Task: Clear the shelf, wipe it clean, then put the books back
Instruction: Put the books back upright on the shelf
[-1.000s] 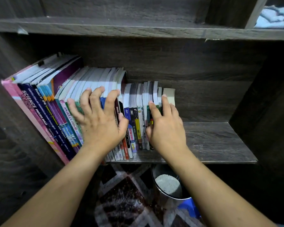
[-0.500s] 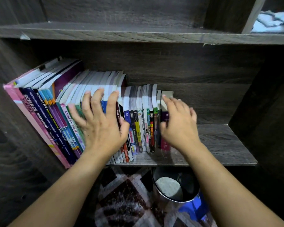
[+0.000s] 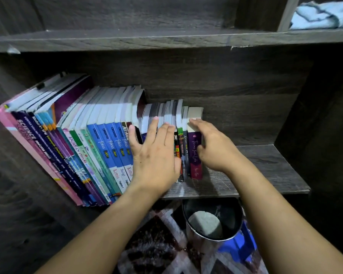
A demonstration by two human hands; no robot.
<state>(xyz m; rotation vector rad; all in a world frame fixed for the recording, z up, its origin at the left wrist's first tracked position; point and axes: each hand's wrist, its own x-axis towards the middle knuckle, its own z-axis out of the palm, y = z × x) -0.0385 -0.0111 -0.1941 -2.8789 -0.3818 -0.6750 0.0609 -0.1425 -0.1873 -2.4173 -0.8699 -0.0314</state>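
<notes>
the shelf [image 3: 265,171] is dark grey-brown with a streaky wood grain, paler along its front edges. the leftmost book [image 3: 28,149] is pink. beside it the science book [image 3: 35,140] has a navy spine with white and pink lettering. the thin spines [image 3: 56,143] after it are purple, light blue and orange. the anjakan prima book [image 3: 77,148] is pale with a green top and dark red lettering. the fokus books [image 3: 109,147] are bright blue over white. the end book [image 3: 194,155] is deep purple with pale script, turning magenta lower down. the cloth [image 3: 323,16] is light blue. the bucket [image 3: 192,236] is silvery, dark inside. the rug [image 3: 152,248] has a maroon, black and off-white geometric pattern.
</notes>
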